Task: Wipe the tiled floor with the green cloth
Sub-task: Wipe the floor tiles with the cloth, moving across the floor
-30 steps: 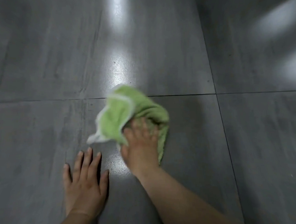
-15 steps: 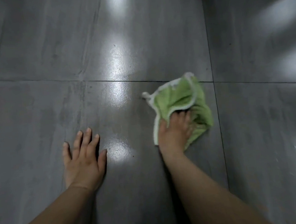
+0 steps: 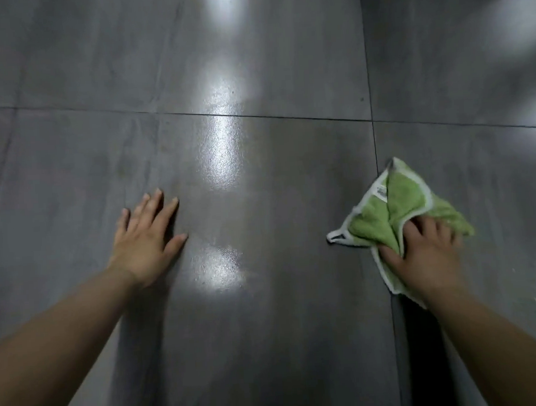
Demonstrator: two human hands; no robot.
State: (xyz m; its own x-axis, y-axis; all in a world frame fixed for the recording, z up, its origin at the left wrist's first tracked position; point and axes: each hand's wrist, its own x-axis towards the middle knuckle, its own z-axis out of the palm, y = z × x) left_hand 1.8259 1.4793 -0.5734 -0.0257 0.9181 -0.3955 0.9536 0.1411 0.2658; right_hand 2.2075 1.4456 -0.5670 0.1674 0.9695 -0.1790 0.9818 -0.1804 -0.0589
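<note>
Green cloth (image 3: 397, 208) with white edging lies bunched on the tiled floor (image 3: 268, 342) at the right of the frame, across a dark vertical grout line. Right hand (image 3: 424, 253) rests on the lower part of the cloth, fingers bent into the fabric, with a fold gathered between thumb and forefinger; the fingertips are blurred. Left hand (image 3: 144, 240) lies palm down on the tile at centre left, fingers straight and slightly spread, well apart from the cloth. Bright reflections run down the tile between the hands.
</note>
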